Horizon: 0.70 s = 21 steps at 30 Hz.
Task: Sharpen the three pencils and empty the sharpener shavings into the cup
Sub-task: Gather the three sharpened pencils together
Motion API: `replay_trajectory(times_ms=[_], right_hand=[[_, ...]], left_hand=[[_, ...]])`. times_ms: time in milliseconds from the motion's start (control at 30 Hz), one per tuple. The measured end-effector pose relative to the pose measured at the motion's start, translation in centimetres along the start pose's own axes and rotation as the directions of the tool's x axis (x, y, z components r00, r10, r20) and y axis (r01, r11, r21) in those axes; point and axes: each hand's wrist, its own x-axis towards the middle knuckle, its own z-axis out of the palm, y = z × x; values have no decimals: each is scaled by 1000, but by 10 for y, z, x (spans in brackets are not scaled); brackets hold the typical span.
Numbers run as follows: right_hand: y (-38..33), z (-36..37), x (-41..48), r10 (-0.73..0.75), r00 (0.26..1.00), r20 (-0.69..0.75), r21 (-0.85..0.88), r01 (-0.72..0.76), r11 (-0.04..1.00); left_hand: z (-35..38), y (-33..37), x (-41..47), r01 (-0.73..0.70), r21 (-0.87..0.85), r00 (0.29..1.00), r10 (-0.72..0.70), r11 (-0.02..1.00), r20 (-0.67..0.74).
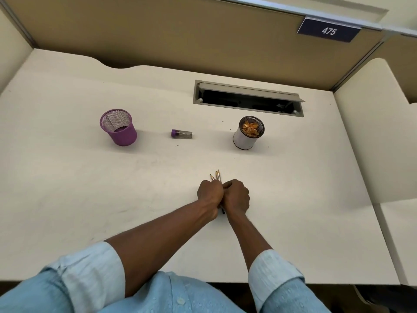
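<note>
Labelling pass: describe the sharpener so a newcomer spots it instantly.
On the white desk, three items sit in a row near the grey cable hatch. The sharpener is the middle one, between the purple mesh cup and the white cup. Only it lies on its side: a small clear tube, purple cap.

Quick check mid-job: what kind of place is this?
Probably an office or study cubicle: tan partition walls around a white desk, a plate numbered 475, and a cable hatch in the desktop.

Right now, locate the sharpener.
Head view: the sharpener lies on its side, left of centre, between the purple mesh cup and the shavings-filled white cup.
</note>
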Motion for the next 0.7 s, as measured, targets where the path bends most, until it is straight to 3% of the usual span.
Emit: replay_trajectory(times_ms=[267, 533, 700], right_hand=[[4, 3, 6, -17, 999, 31, 22, 16, 1000], [10, 0, 13, -46, 996, 82, 22, 44, 999], [19, -5, 15, -133, 983, 123, 63, 126, 990]], left_hand=[[-2, -5, 6, -13, 56, 999, 16, 998, -40], [2, -15, 5, -120, 151, 983, 138, 981, -118], [1, -24, 11, -135, 129, 978, 153, 982, -145]])
